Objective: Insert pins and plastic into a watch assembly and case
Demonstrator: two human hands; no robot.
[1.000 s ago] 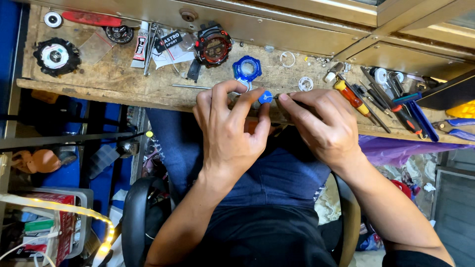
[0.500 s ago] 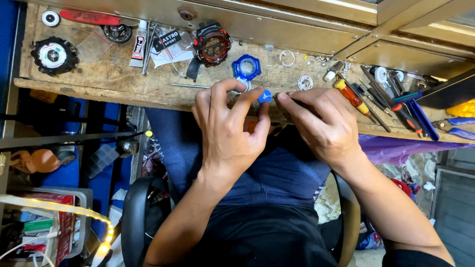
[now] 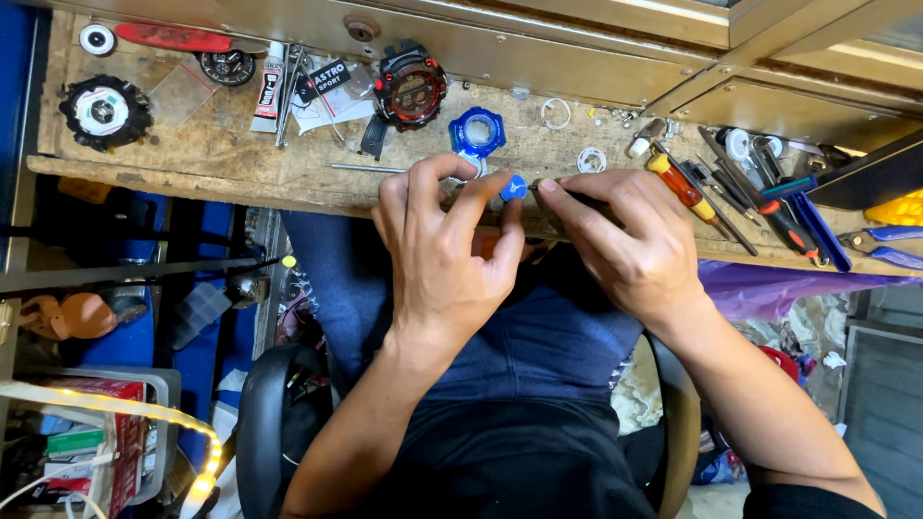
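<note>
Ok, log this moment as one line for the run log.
left hand: pinches small blue part | right hand: holds thin tool at part | blue watch case: on wooden bench behind

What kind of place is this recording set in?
Probably a small watch-repair bench: a worn wooden worktop holds a red-and-black watch, a blue watch case and a row of screwdrivers.
</note>
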